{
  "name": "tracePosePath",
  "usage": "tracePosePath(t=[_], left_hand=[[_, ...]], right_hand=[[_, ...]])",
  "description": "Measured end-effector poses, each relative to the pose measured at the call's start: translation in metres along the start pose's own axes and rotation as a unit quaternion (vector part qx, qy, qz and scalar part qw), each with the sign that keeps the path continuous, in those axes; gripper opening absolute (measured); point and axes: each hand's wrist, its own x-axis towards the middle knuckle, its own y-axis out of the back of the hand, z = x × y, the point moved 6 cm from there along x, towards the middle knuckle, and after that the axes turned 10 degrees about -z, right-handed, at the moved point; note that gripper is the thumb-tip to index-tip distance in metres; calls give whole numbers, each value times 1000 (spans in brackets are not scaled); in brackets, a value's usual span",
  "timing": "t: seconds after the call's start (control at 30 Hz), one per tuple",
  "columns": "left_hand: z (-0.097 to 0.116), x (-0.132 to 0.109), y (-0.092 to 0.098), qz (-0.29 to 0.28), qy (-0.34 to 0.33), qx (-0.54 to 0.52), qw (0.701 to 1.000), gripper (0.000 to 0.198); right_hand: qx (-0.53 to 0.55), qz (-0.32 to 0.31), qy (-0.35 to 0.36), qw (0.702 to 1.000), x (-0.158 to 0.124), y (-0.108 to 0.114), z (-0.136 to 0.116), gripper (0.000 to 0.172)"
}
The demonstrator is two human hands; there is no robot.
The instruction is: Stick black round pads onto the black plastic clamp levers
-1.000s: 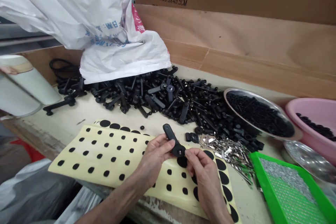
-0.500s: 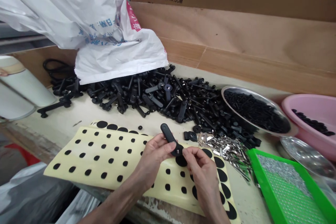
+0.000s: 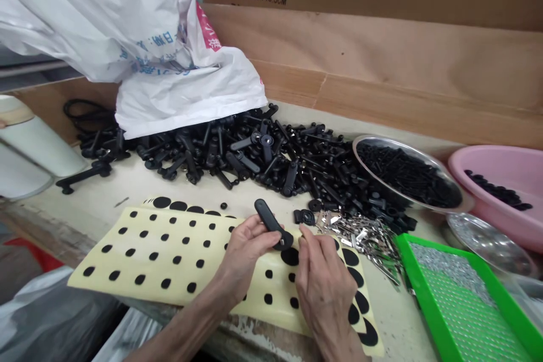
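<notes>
My left hand (image 3: 246, 249) is closed round a black plastic lever part (image 3: 270, 223), holding it tilted above a pale yellow sheet (image 3: 169, 249) dotted with black round stickers. My right hand (image 3: 322, 283) hovers just right of the part's round end, fingers curled down toward a large black sticker (image 3: 290, 256) on the sheet. What the right fingertips pinch, if anything, I cannot make out. A heap of the same black parts (image 3: 254, 153) lies behind.
A white plastic sack (image 3: 139, 39) spills the black parts. A steel bowl of black screws (image 3: 407, 172), a pink basin (image 3: 500, 192), shiny metal clips (image 3: 365, 237) and a green tray (image 3: 462, 300) stand right. Cardboard (image 3: 382, 51) lines the back.
My right hand has come off the part's round end and dropped toward the sticker sheet. The view has drifted slightly right; my left hand still holds the part.
</notes>
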Motion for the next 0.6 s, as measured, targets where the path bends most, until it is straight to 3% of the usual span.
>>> tracePosePath(t=[0.07,0.17,0.3,0.43,0.53,0.6], left_hand=[[1,-1,0,0,7,-3,1000,28],[1,-2,-2,-11,11,-10,1000,28],[0,-3,-12,-49,5,-20,999,24],[15,-12,-16,-57,-13,19,998,34],[46,-48,13,-28,33,113,993,48],[74,-92,55,33,49,209,976,50]], right_hand=[[24,-2,-36,999,4,2,13,34],[197,-41,-59,978,11,2,23,34],[393,-131,-85,906,14,-11,11,24],[422,-169,-67,888,10,-15,-4,29],[369,-171,-42,913,7,-9,1,28],[253,-141,-16,957,8,-1,10,24]])
